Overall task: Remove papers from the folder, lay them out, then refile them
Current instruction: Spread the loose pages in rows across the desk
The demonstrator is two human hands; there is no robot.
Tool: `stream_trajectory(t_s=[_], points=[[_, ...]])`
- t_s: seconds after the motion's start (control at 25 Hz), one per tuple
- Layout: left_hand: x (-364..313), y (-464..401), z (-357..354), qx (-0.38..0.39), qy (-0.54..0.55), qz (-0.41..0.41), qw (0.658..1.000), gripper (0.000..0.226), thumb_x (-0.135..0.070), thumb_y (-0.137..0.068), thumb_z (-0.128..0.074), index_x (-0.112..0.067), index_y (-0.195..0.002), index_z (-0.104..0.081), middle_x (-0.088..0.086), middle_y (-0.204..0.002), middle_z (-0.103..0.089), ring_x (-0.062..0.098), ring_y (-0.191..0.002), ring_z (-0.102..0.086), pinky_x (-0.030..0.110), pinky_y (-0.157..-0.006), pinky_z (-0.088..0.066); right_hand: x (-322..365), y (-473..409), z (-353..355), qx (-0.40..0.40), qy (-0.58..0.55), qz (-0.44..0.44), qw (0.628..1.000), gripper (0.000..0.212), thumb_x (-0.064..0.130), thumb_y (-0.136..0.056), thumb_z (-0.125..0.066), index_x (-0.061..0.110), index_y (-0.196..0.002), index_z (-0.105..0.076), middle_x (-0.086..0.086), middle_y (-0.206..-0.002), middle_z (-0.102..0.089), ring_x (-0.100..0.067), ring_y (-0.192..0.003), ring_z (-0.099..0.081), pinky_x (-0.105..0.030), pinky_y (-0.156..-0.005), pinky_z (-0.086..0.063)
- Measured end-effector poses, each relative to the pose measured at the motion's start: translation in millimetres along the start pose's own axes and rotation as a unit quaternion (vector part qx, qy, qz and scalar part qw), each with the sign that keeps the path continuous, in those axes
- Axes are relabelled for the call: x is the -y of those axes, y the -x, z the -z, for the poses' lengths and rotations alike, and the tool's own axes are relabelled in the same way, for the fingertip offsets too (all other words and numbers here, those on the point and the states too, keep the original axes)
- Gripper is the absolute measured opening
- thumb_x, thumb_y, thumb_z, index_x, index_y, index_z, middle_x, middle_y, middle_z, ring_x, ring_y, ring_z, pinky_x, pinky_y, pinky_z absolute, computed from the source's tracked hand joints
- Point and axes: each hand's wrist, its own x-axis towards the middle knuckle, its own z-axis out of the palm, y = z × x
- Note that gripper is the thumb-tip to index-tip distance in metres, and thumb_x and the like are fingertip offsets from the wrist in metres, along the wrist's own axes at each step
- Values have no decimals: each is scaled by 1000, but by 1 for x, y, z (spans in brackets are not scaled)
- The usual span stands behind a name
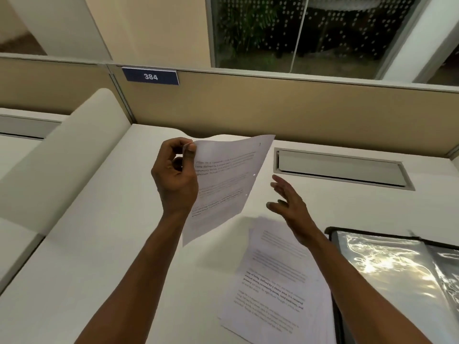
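Observation:
My left hand pinches the top left corner of a printed sheet and holds it up above the white desk. The sheet has punched holes along its right edge and hangs tilted. My right hand is to the right of the sheet, fingers spread and straight, holding nothing. Below it a loose stack of printed papers lies on the desk. At the right edge lies the open black folder with shiny clear plastic sleeves.
A tan partition with a blue "384" sign runs along the back of the desk. A recessed cable tray sits in the desk at the back right. A white curved divider rises on the left.

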Motion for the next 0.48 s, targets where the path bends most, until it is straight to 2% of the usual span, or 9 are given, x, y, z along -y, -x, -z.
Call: stream_trajectory(t_s=[0.08, 0.16, 0.24, 0.32, 0.4, 0.48], points=[[8, -13, 3, 14, 15, 41, 999, 15, -23, -100, -60, -9, -96, -63, -3, -89, -66, 6, -77, -60, 28, -59, -50, 22, -13, -19, 43, 10, 17, 999, 83, 45, -80, -80, 45, -149, -34, 15, -147, -47, 1, -134, -42, -24, -107, -38], [20, -27, 6, 25, 28, 77, 996, 17, -25, -98, -62, -8, -97, -64, -2, -91, -68, 6, -78, -61, 25, -60, -51, 32, -29, -38, 34, 12, 2, 999, 87, 50, -77, -83, 41, -149, -34, 11, -144, -52, -8, -130, -49, -32, -106, -42], [36, -42, 12, 28, 43, 121, 991, 18, -26, -97, -64, -8, -98, -66, 0, -94, -70, 6, -82, -63, 23, -65, -52, 33, -42, -56, 21, -6, -17, 1000, 72, 40, -81, -82, 33, -143, -44, 8, -135, -61, -13, -119, -60, -40, -100, -52], [54, -60, 23, 14, 44, 167, 985, 20, -30, -96, -66, -12, -102, -68, -2, -98, -71, 7, -87, -65, 23, -70, -52, 33, -52, -79, 18, -34, -17, 999, 43, 23, -88, -77, 23, -127, -60, 3, -122, -71, -16, -104, -70, -43, -92, -59], [77, -77, 41, 3, 5, 212, 977, 26, -40, -94, -66, -21, -111, -68, -4, -107, -70, 9, -94, -65, 25, -71, -52, 33, -60, -105, 11, -64, -24, 998, 26, 12, -90, -73, 20, -115, -68, -4, -114, -75, -16, -94, -74, -37, -83, -62], [105, -90, 63, 30, -53, 265, 962, 42, -50, -90, -66, -28, -125, -59, -4, -115, -65, 10, -98, -64, 26, -71, -53, 37, -72, -132, -7, -96, -46, 994, 22, 9, -90, -73, 18, -110, -69, -7, -109, -76, -17, -88, -75, -32, -76, -62]])
